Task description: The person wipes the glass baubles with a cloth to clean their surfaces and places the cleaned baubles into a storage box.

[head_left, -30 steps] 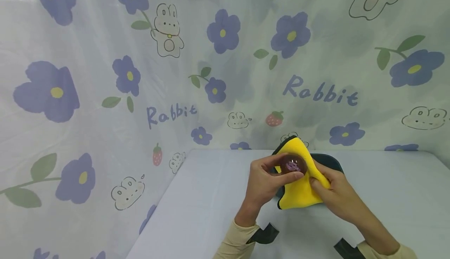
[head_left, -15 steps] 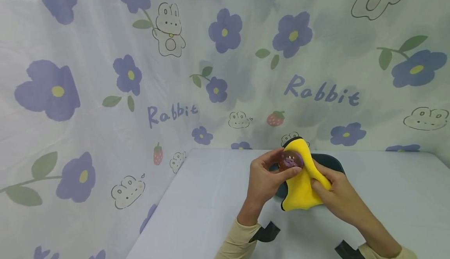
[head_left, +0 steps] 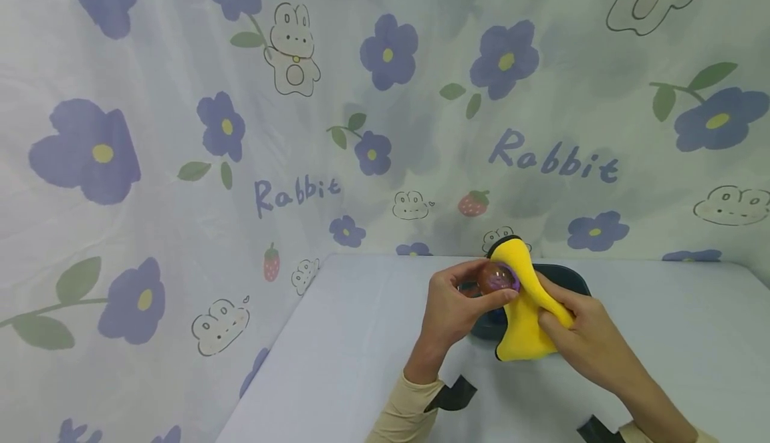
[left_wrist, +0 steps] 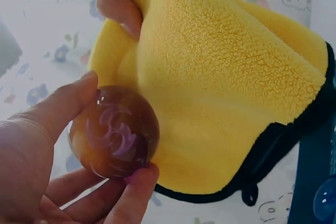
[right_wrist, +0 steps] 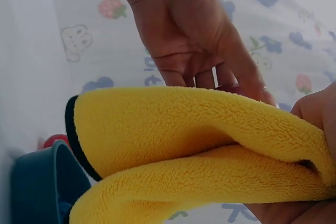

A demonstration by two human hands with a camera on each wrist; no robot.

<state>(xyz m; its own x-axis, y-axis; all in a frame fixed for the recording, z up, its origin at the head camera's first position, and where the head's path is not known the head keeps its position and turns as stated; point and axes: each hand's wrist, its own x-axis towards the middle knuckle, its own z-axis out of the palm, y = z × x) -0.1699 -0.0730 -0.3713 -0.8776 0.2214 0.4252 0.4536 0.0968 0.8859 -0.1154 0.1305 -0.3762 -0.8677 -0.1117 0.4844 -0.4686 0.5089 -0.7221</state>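
Observation:
My left hand [head_left: 446, 309] holds a see-through ball [head_left: 496, 278] between thumb and fingertips, above the table. In the left wrist view the ball [left_wrist: 114, 129] looks amber, with a purple swirl design. My right hand [head_left: 592, 329] grips a yellow plush cloth [head_left: 525, 336] with a black border, bunched at its right side. The cloth hangs beside and behind the ball, right at its edge. In the right wrist view the folded cloth [right_wrist: 173, 129] hides most of the ball and the left fingertips.
Behind the hands a dark teal bin [head_left: 565, 276] stands on the white table [head_left: 337, 336], partly covered by the cloth. A blue ball [left_wrist: 326, 200] shows in it. A red round thing [right_wrist: 55, 140] shows near its rim. A flower-and-rabbit curtain [head_left: 385, 129] hangs behind the table.
The ball has turned in my left fingers, its purple part shifting to the right side. The cloth has moved slightly right with my right hand, uncovering more of the bin.

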